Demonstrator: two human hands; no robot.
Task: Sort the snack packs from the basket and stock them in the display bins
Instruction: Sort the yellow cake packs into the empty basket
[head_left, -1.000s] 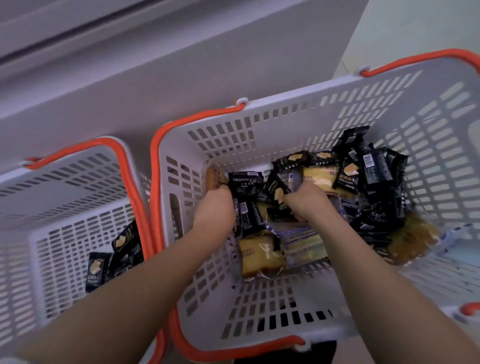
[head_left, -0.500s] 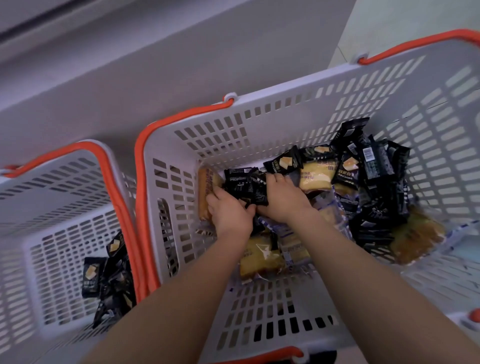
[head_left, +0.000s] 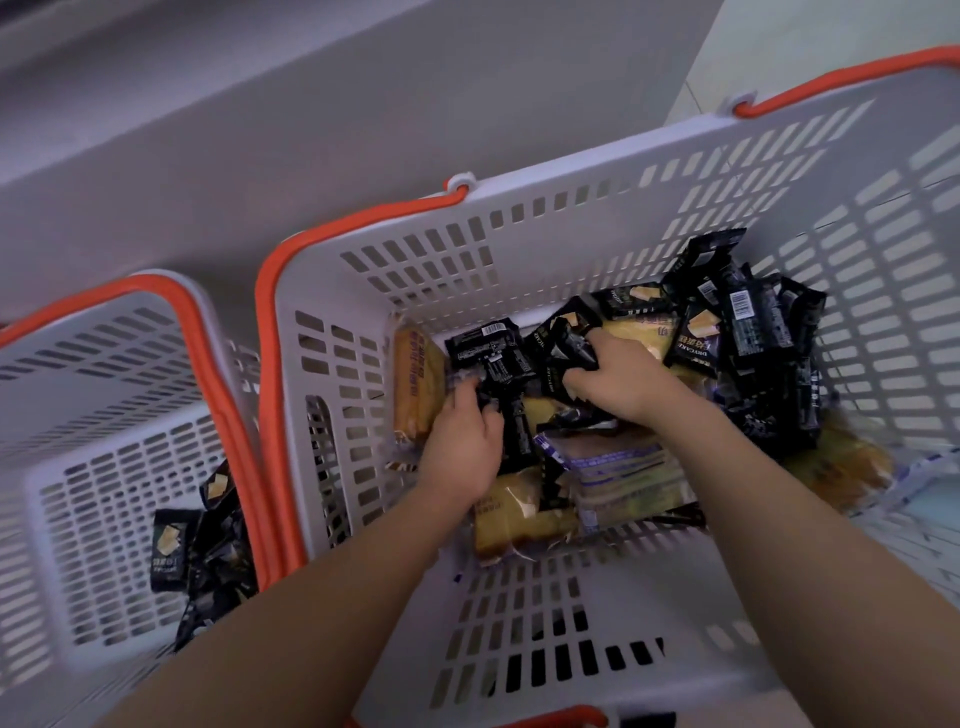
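A big white slotted basket (head_left: 519, 249) with orange handles holds mixed snack packs: black packs (head_left: 748, 332) piled at the back right, clear packs of yellow cake (head_left: 514, 514) lower down. Inside it, my left hand (head_left: 462, 441) grips a bunch of black packs (head_left: 491, 358) near the left wall. My right hand (head_left: 618, 379) pinches another black pack (head_left: 569, 338) just to their right. A second white basket (head_left: 104, 415) on the left has several black packs (head_left: 202, 551) in its bottom corner.
An orange-brown cake pack (head_left: 413, 384) leans upright against the big basket's left inner wall. A clear pack with blue print (head_left: 618, 478) lies under my right forearm. A grey cabinet face (head_left: 311, 104) runs behind both baskets; pale floor (head_left: 831, 41) shows at the top right.
My hands have drawn slightly apart. The left keeps its bunch of black packs, while the right has reached right and taken another black pack.
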